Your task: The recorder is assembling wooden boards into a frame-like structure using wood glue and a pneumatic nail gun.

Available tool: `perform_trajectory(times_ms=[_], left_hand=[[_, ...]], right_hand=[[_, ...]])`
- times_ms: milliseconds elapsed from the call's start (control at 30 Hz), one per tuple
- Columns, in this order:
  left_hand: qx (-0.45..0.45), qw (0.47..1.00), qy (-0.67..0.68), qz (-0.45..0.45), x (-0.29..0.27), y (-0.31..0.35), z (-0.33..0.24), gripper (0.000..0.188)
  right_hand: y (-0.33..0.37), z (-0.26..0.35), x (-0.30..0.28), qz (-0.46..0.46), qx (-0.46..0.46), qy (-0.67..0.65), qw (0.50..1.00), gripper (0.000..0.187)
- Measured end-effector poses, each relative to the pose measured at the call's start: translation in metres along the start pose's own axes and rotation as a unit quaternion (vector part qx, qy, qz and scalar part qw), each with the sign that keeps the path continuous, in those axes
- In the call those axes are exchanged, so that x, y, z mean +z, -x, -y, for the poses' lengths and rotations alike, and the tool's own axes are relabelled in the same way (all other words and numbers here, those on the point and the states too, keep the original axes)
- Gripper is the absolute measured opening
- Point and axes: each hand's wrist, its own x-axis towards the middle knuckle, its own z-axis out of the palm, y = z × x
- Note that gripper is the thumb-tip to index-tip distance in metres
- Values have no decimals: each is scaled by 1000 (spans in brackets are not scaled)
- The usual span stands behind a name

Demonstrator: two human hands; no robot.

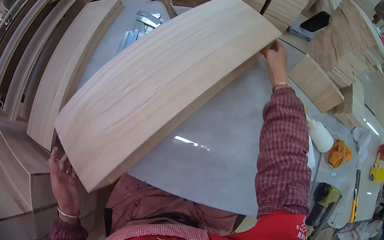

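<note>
A long, pale wooden box-like piece (169,75) lies slantwise over the grey worktop, its broad face up and its underside hidden. My right hand (276,62) is closed on its far right corner, with the fingers partly hidden behind the edge. Beside the near left end is my left hand (65,184), its fingers apart and stretched up along that edge. Whether those fingertips touch the wood, I cannot tell.
Left of the worktop (205,158) stand a similar wooden piece (70,67) and open wooden frames (21,38). Metal strips (132,37) and a hammer (168,7) lie beyond. To the right are a white bottle (320,136), a tape measure (327,194) and stacked boards (352,43).
</note>
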Motion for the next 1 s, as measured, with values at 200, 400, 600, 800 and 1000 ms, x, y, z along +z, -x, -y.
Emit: perform_trajectory(times_ms=[200,400,600,800,1000], left_hand=[[23,997,-43,-53,-19,-22,-10,53],[148,976,-157,-35,-77,-52,0,45],[191,936,-286,-76,-66,-40,-24,48],[223,909,-352,-2,-64,-33,-27,51],[242,899,-349,104,-11,-88,-21,60]], right_hand=[[118,13,-70,10,35,-5,999,44],[240,24,-115,44,37,-41,997,40],[389,38,-162,-21,100,31,994,51],[502,43,-170,-92,108,12,990,47],[560,38,-183,-141,126,70,979,46]])
